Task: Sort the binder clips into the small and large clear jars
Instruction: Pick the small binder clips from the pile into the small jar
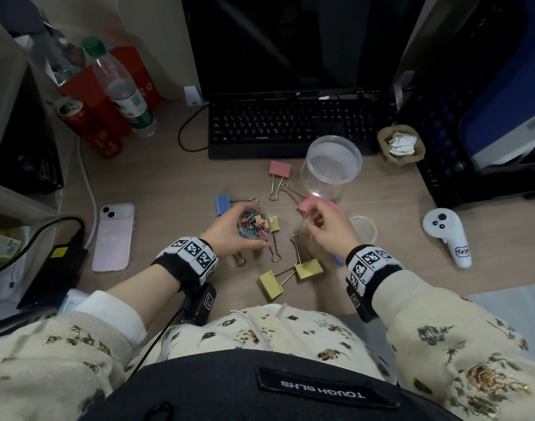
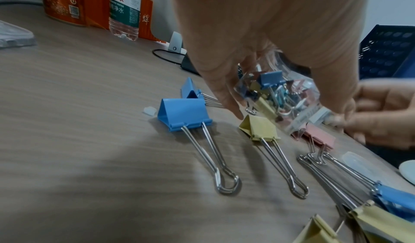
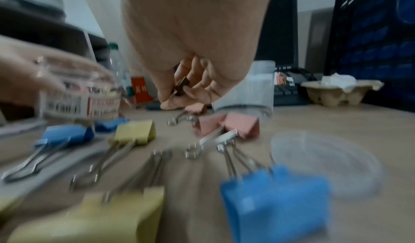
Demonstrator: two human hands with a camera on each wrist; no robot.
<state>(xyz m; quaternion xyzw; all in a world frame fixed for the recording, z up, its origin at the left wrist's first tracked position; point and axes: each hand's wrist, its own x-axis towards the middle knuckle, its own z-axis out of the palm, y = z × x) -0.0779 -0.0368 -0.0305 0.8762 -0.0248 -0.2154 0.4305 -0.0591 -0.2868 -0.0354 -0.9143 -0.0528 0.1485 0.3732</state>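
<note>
A pink phone (image 1: pixel 113 237) lies at the left of the wooden bench (image 1: pixel 169 183), below a red can (image 1: pixel 88 126) and a green-capped water bottle (image 1: pixel 120 86) in the upper left of the frame. At center, the left hand (image 1: pixel 229 235) curls its fingers (image 2: pixel 226 94) round the small clear jar (image 1: pixel 255 225), lifted and tilted above the bench and packed with small binder clips (image 2: pixel 272 87) in blue, pink and yellow. Large binder clips lie scattered about it: a blue one (image 1: pixel 222 205) just above the hand with its wire handles running right, two yellow ones (image 1: pixel 290 276) at lower center with handles crossing toward the upper part of the frame, and a pink one (image 1: pixel 279 169) above with handles pointing down. Right of center, the right hand (image 1: pixel 327 227) pinches a small dark clip (image 3: pixel 182 85) in curled fingers (image 3: pixel 202 87), over another pink clip (image 1: pixel 308 203). The large clear jar (image 1: pixel 333 165) stands open and holds nothing, in front of a black keyboard (image 1: pixel 290 129) and dark monitor (image 1: pixel 290 41). A round clear lid (image 1: pixel 363 228) lies flat beside the right hand; a white controller (image 1: pixel 447 238) rests at far right.
</note>
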